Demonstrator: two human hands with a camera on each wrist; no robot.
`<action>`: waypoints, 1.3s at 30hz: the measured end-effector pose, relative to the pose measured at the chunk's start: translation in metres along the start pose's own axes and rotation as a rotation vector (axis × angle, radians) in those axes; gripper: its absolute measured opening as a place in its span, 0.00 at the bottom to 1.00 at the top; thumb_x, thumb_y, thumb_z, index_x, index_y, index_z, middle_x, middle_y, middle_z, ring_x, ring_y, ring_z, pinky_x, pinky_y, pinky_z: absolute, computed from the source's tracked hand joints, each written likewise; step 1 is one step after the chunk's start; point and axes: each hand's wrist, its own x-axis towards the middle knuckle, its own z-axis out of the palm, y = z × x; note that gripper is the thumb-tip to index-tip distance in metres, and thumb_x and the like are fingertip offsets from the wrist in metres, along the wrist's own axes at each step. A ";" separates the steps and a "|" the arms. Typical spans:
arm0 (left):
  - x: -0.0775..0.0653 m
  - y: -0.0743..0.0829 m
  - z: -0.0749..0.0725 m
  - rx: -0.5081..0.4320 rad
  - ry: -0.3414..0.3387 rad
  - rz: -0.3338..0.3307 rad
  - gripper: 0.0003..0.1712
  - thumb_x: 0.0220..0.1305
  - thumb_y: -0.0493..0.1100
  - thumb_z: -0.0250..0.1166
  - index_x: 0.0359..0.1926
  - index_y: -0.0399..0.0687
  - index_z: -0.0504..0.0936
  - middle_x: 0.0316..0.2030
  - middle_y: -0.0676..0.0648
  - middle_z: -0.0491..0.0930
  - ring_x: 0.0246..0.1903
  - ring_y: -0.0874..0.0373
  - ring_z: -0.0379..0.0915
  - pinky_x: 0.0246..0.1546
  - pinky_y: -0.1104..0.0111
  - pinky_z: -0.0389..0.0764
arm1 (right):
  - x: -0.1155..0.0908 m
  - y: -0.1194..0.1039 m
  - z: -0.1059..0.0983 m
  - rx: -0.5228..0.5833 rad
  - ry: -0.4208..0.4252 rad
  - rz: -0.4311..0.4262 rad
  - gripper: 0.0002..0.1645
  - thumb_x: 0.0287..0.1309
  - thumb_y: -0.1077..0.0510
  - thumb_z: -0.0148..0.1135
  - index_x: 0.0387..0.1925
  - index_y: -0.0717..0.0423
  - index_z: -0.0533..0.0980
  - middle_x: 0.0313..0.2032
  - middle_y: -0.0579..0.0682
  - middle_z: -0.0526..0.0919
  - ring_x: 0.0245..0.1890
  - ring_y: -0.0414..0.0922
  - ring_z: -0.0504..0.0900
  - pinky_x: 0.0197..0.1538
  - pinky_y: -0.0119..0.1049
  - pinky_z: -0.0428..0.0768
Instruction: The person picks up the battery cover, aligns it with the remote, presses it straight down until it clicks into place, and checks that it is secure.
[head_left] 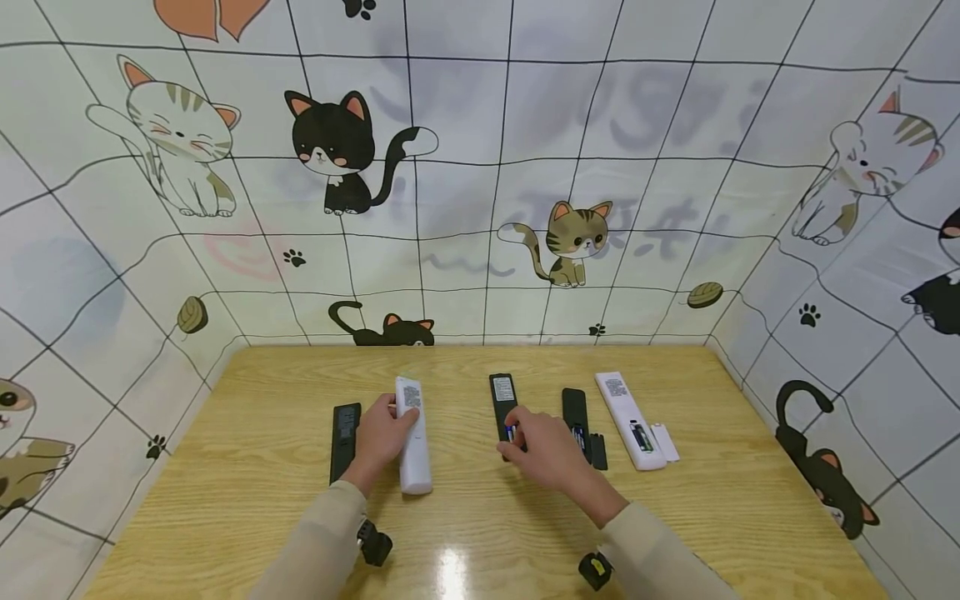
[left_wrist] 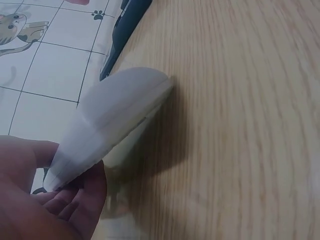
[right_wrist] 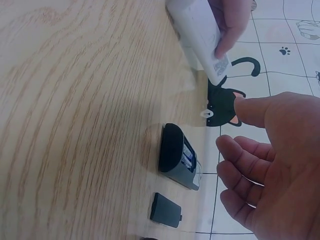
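Note:
My left hand (head_left: 382,435) grips a white remote control (head_left: 413,442) by its side, thumb over the labelled back. In the left wrist view this white remote (left_wrist: 115,110) is tilted above the wood, casting a shadow. My right hand (head_left: 546,446) hovers over a black remote control (head_left: 502,390), fingers loosely bent with nothing between them in the right wrist view. That black remote (right_wrist: 175,160) lies back up, its battery compartment uncovered and batteries (right_wrist: 187,156) showing inside. Beside it lies a small black battery cover (right_wrist: 166,210), hidden behind my right hand in the head view.
Left of my left hand lies another black remote (head_left: 345,433). To the right are a black remote (head_left: 573,404) with batteries showing, its black cover (head_left: 598,452), and a white remote (head_left: 621,408) with an uncovered compartment and white cover (head_left: 666,442). Cat-printed cloth (head_left: 465,192) walls the table (head_left: 465,542).

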 end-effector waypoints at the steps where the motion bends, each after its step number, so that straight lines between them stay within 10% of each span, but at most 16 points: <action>1: 0.000 -0.001 -0.001 0.006 0.001 0.004 0.28 0.67 0.50 0.61 0.62 0.39 0.71 0.46 0.36 0.80 0.36 0.51 0.80 0.32 0.64 0.80 | 0.000 0.000 0.000 -0.002 0.001 0.001 0.21 0.63 0.48 0.63 0.51 0.56 0.75 0.22 0.35 0.79 0.17 0.31 0.69 0.27 0.29 0.69; 20: -0.002 -0.005 -0.004 0.050 -0.013 -0.029 0.28 0.68 0.51 0.59 0.61 0.38 0.71 0.50 0.35 0.80 0.37 0.50 0.82 0.30 0.63 0.81 | 0.001 0.001 -0.001 -0.024 0.019 0.008 0.21 0.62 0.46 0.63 0.50 0.54 0.75 0.25 0.36 0.78 0.19 0.32 0.69 0.29 0.29 0.70; 39: -0.007 0.000 -0.007 0.397 0.051 0.036 0.36 0.67 0.50 0.58 0.69 0.36 0.61 0.48 0.33 0.80 0.28 0.48 0.79 0.23 0.59 0.77 | 0.001 0.001 0.000 -0.017 0.014 0.011 0.20 0.62 0.50 0.65 0.49 0.57 0.76 0.24 0.39 0.80 0.18 0.33 0.69 0.27 0.29 0.69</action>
